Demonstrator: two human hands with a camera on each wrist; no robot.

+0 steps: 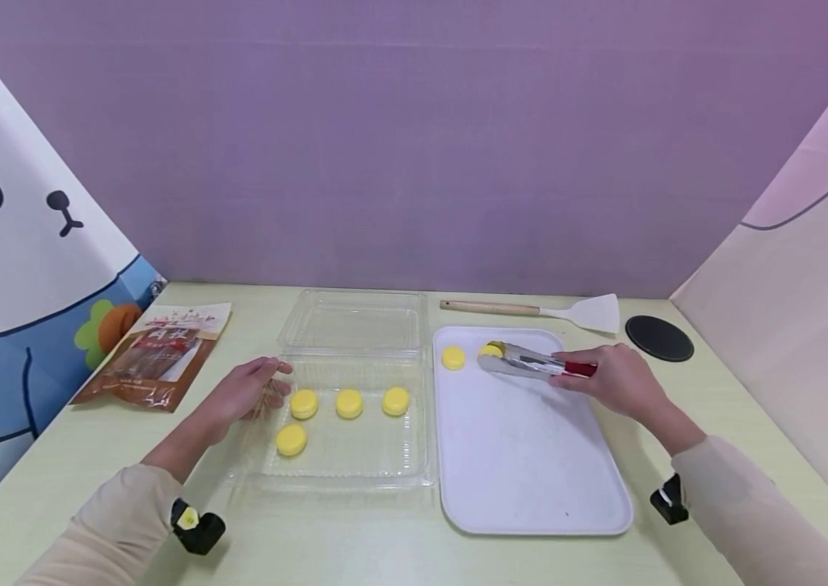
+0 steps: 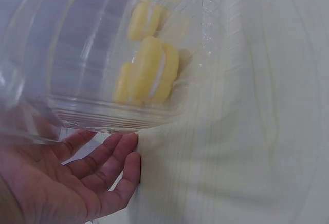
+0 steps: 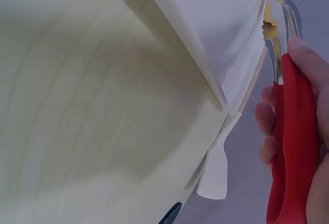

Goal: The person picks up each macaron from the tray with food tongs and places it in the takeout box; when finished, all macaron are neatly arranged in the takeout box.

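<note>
My right hand (image 1: 620,378) holds red-handled metal tongs (image 1: 534,362), their tips around a yellow macaron (image 1: 490,351) at the far side of the white tray (image 1: 531,480). Whether that macaron rests on the tray I cannot tell. Just left of it lies another yellow macaron (image 1: 453,357). A clear plastic container (image 1: 362,457), its lid folded back, has several yellow macarons (image 1: 349,404) inside. Along its left wall is my left hand (image 2: 77,178), fingers loosely bent at the container's edge; its thumb is partly hidden behind the plastic in the left wrist view.
Behind the tray lies a white spatula (image 1: 593,313) with a wooden handle. A black round disc (image 1: 659,338) is to its right. At the table's left side sits a brown and white food packet (image 1: 157,358). A purple wall (image 1: 414,163) borders the table's back.
</note>
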